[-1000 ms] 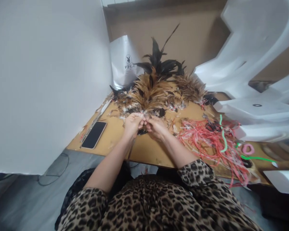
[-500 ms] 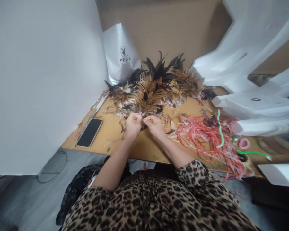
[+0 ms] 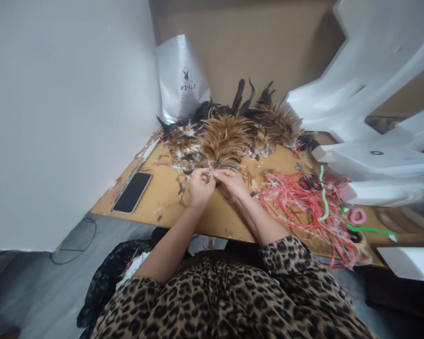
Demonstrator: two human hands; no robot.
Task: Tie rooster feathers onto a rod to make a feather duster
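Head-worn view, forward-down, close over feathers [image 3: 226, 141]

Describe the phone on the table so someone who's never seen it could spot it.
Start at the tan table, then go to its left edge beside the white panel. The phone lies flat there, left of the left hand. It is the only smooth black rectangle among feathers and red strings.

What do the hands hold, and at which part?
The left hand and right hand pinch the brown feather bunch at its narrow near end.
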